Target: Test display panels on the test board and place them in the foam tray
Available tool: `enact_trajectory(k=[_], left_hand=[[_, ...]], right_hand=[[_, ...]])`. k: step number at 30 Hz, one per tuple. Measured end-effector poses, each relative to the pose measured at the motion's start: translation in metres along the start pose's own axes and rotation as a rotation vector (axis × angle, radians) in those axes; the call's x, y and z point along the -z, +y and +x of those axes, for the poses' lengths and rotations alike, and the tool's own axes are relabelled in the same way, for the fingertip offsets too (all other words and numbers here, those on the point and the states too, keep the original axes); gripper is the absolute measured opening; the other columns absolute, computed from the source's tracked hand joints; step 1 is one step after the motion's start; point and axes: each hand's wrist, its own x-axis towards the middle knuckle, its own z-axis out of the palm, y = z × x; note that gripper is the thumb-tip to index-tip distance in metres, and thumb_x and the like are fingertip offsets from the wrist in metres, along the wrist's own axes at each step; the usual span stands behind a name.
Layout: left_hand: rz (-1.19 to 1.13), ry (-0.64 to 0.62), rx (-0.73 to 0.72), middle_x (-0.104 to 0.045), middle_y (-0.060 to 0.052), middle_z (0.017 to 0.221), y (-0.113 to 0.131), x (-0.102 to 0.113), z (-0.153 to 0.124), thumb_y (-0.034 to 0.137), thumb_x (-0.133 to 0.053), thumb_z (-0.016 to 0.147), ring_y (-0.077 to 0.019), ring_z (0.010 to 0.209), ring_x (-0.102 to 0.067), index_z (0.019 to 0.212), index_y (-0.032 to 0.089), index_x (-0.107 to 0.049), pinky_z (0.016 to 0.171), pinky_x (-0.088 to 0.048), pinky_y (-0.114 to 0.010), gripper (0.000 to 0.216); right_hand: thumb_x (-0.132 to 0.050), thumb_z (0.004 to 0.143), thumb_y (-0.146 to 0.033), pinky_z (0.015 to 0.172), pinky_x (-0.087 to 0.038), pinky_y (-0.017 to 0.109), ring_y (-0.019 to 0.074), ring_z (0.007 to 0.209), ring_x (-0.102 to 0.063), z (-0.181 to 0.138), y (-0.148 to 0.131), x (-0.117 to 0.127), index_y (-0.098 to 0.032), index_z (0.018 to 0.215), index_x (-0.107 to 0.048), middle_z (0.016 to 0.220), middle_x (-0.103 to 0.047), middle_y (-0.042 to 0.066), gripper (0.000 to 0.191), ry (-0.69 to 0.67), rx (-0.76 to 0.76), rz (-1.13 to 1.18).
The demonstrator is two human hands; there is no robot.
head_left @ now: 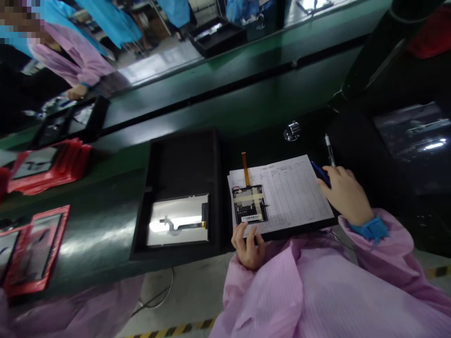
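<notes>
A sheet of printed forms lies on a dark board in front of me. On its left part rests a small flat electronic module with yellowish tape and an orange flex cable pointing away from me. My left hand is at the near edge of the sheet, its fingers apart and the tips just below the module. At the sheet's far right corner, my right hand has its thumb and forefinger around a blue pen. A white-and-dark pen reaches to its fingertips.
Left of the sheet stands a black tray holding a display panel. Red pouches with panels lie farther left. A metal fitting and a dark post stand beyond. Across the bench is a person in pink.
</notes>
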Motion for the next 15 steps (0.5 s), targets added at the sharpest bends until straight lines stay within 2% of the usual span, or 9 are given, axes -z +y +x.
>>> enact_trajectory(k=[2, 5, 7, 9, 12, 13, 15], left_hand=[[0.007, -0.070, -0.005, -0.060, -0.018, 0.123, 0.011, -0.009, 0.005, 0.029, -0.057, 0.091, -0.0337, 0.130, -0.048, 0.107, 0.018, -0.071, 0.114, -0.036, -0.060, 0.024], [0.045, -0.118, 0.010, -0.054, -0.019, 0.134, 0.018, -0.010, 0.009, 0.025, -0.059, 0.090, -0.0355, 0.137, -0.041, 0.118, 0.018, -0.068, 0.116, -0.033, -0.059, 0.030], [0.068, -0.120, 0.012, -0.054, -0.020, 0.137, 0.018, -0.007, 0.009, 0.026, -0.061, 0.090, -0.0364, 0.138, -0.041, 0.120, 0.017, -0.068, 0.116, -0.035, -0.058, 0.032], [0.087, -0.156, 0.027, -0.053, -0.020, 0.139, 0.015, -0.004, 0.008, 0.028, -0.062, 0.090, -0.0378, 0.139, -0.041, 0.122, 0.017, -0.068, 0.115, -0.036, -0.059, 0.034], [0.076, -0.285, 0.041, -0.051, -0.021, 0.143, 0.010, -0.002, 0.007, 0.034, -0.061, 0.091, -0.0403, 0.142, -0.038, 0.128, 0.019, -0.065, 0.114, -0.035, -0.063, 0.040], [0.070, -0.299, 0.041, -0.051, -0.020, 0.144, 0.009, -0.003, 0.006, 0.035, -0.061, 0.091, -0.0404, 0.142, -0.037, 0.130, 0.020, -0.064, 0.114, -0.035, -0.064, 0.042], [0.068, -0.242, 0.029, -0.050, -0.019, 0.145, 0.009, -0.006, 0.005, 0.033, -0.063, 0.090, -0.0395, 0.142, -0.038, 0.131, 0.022, -0.063, 0.114, -0.035, -0.063, 0.042]], right_hand=[[-0.049, 0.096, -0.038, 0.086, -0.054, 0.050, 0.0359, 0.110, -0.055, 0.031, -0.023, 0.007, -0.011, 0.142, -0.048, 0.119, -0.060, 0.018, 0.054, 0.051, 0.048, 0.081], [-0.050, 0.096, -0.033, 0.087, -0.054, 0.050, 0.0367, 0.113, -0.055, 0.089, -0.047, -0.004, -0.010, 0.159, -0.021, 0.134, -0.051, 0.021, 0.073, 0.086, 0.001, 0.099], [-0.050, 0.096, -0.034, 0.084, -0.054, 0.050, 0.0380, 0.111, -0.055, 0.118, -0.050, -0.017, -0.013, 0.159, -0.024, 0.138, -0.048, 0.021, 0.071, 0.045, -0.035, 0.065], [-0.049, 0.097, -0.037, 0.080, -0.055, 0.050, 0.0391, 0.111, -0.055, 0.132, -0.048, -0.028, -0.017, 0.157, -0.031, 0.143, -0.045, 0.020, 0.066, 0.033, -0.040, 0.019], [-0.049, 0.096, -0.040, 0.077, -0.054, 0.051, 0.0411, 0.113, -0.051, 0.137, -0.047, -0.032, -0.016, 0.154, -0.037, 0.145, -0.044, 0.020, 0.064, 0.061, -0.015, -0.046], [-0.050, 0.095, -0.042, 0.079, -0.054, 0.052, 0.0420, 0.115, -0.050, 0.138, -0.047, -0.031, -0.014, 0.152, -0.041, 0.145, -0.044, 0.021, 0.064, 0.073, -0.006, -0.055], [-0.053, 0.094, -0.048, 0.086, -0.052, 0.056, 0.0448, 0.121, -0.045, 0.136, -0.048, -0.025, -0.010, 0.148, -0.046, 0.149, -0.040, 0.022, 0.066, 0.106, 0.004, -0.043]])
